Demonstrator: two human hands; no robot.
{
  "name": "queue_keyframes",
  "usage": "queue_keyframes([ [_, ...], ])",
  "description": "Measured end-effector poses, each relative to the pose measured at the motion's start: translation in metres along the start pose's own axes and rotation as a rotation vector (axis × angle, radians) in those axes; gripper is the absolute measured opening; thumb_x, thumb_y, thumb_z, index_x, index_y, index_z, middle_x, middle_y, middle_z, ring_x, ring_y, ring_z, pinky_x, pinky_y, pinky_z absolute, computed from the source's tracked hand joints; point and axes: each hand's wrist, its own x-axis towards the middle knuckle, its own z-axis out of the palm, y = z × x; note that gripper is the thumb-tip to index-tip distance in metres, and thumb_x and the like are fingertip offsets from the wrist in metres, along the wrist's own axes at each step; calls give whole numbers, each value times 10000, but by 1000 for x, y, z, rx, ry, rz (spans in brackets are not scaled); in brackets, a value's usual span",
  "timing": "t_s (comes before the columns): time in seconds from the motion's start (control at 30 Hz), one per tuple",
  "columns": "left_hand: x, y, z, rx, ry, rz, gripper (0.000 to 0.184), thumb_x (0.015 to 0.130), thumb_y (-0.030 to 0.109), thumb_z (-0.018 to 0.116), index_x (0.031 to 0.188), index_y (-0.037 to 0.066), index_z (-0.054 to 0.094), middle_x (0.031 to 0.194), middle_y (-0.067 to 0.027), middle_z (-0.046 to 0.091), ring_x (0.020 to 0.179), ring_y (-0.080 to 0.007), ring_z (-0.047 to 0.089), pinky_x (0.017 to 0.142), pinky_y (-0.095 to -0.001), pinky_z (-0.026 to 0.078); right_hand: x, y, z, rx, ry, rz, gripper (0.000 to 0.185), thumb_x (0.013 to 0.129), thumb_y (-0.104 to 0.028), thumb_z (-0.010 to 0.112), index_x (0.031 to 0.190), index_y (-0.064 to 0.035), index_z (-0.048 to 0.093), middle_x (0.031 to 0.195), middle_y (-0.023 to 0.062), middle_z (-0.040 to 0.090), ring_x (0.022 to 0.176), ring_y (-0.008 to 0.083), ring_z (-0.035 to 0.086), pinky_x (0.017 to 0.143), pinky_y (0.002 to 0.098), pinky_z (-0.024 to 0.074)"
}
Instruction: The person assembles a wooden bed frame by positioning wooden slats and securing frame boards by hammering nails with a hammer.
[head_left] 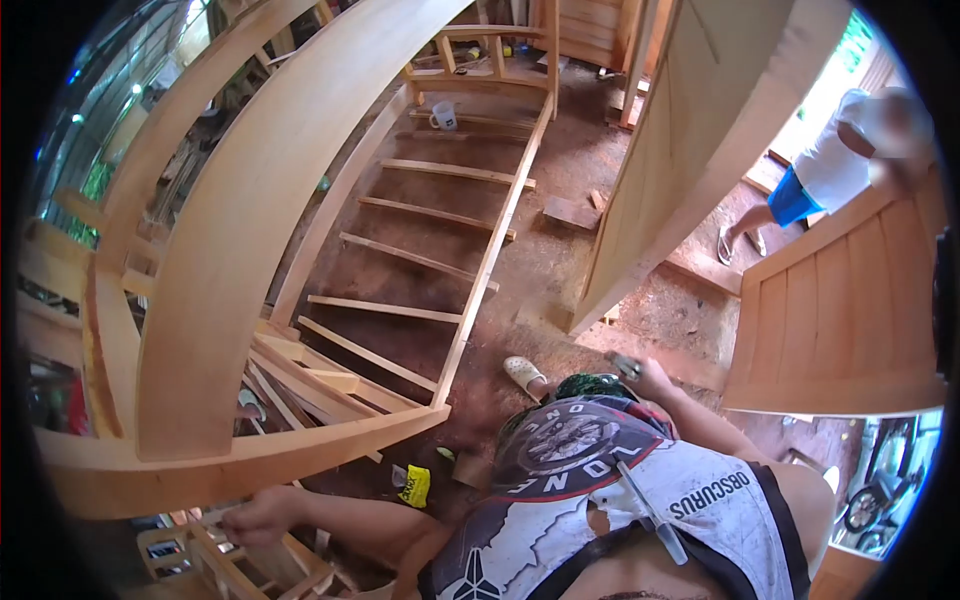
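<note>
My left hand (pixel 262 515) is at the lower left, just below the curved end rail (pixel 300 455) of a large wooden bed frame. Its fingers are curled, but what they hold, if anything, is too small to make out. My right hand (pixel 640 372) is in front of my body at the right, closed around a small dark and silvery object (pixel 626 366) that I cannot identify. Wooden slats (pixel 385 310) cross the frame, and a wide pale curved board (pixel 240 220) rises on its left side.
A white mug (pixel 443 116) rests near the frame's far end. Tall wooden panels (pixel 690 150) stand to the right. Another person (pixel 835 160) is beyond them. A yellow packet (pixel 414 486) lies on the floor, and a motorcycle (pixel 868 505) shows at the lower right.
</note>
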Motion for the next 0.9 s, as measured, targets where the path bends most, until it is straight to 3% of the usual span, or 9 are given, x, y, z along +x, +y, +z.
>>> queue_keyframes([
  [0.07, -15, 43, -24, -21, -290, 70, 386, 1008, 285, 425, 764, -3, 507, 752, -132, 559, 640, -288, 558, 556, -353, 467, 7, -39, -20, 198, 24, -154, 237, 814, -228, 684, 981, -63, 654, 825, 147, 671, 762, 310, 655, 697, 402, 512],
  [0.13, -76, 103, -24, -873, -705, -135, 327, 943, 236, 466, 697, 25, 504, 696, -98, 520, 640, -236, 524, 569, -356, 425, 13, -93, -40, 253, 62, -243, 267, 822, -241, 676, 1011, -68, 600, 848, 163, 639, 791, 319, 634, 702, 410, 493],
  [0.2, -121, 180, -44, -1210, -1366, -720, 366, 955, 287, 478, 669, 62, 518, 618, -46, 473, 565, -147, 472, 505, -298, 365, 19, -137, -50, 229, 66, -298, 312, 821, -205, 655, 1069, -52, 544, 892, 175, 631, 818, 310, 625, 716, 408, 489],
  [0.23, -136, 207, -59, -1216, -1780, -1289, 453, 998, 392, 435, 676, 89, 535, 566, 0, 436, 466, -99, 399, 429, -250, 293, 20, -158, -54, 197, 48, -359, 330, 818, -167, 641, 1092, -31, 517, 918, 182, 632, 838, 297, 623, 731, 403, 490],
  [0.33, -157, 243, -105, -1359, -2370, -1689, 616, 958, 628, 393, 885, 68, 639, 690, 2, 558, 430, -60, 338, 348, -229, 214, 24, -193, -45, 249, 94, -628, 347, 814, -209, 678, 1083, -29, 556, 951, 184, 627, 852, 334, 625, 763, 425, 494],
  [0.4, -148, 257, -121, -1367, -2394, -1830, 640, 966, 609, 388, 990, 26, 651, 819, -63, 644, 526, -114, 503, 425, -253, 386, 16, -205, -43, 453, 10, -712, 448, 780, -192, 711, 1177, -55, 554, 1005, 173, 652, 915, 346, 651, 790, 431, 504],
  [0.47, -148, 268, -140, -1294, -2204, -1804, 545, 974, 514, 442, 1114, 17, 615, 1005, -137, 674, 958, -281, 644, 852, -386, 516, 12, -204, -42, 332, -72, -646, 515, 739, -159, 726, 1210, -68, 538, 1007, 184, 653, 934, 360, 649, 809, 436, 509],
  [0.77, -256, 227, -136, -818, -2203, -1786, 267, 946, 406, 576, 942, 141, 606, 781, -11, 616, 637, -150, 595, 508, -296, 465, -26, -91, -46, 135, 12, -392, 550, 858, -384, 660, 1237, 1, 557, 1216, 244, 597, 1098, 395, 590, 960, 442, 463],
  [0.9, -306, 187, -125, -664, -2120, -1737, 371, 963, 465, 505, 826, 127, 573, 683, -12, 571, 532, -142, 540, 471, -299, 441, -107, -26, -78, 286, -151, 239, 613, 929, -483, 553, 1322, -13, 516, 1263, 234, 586, 1182, 346, 567, 993, 405, 447],
])
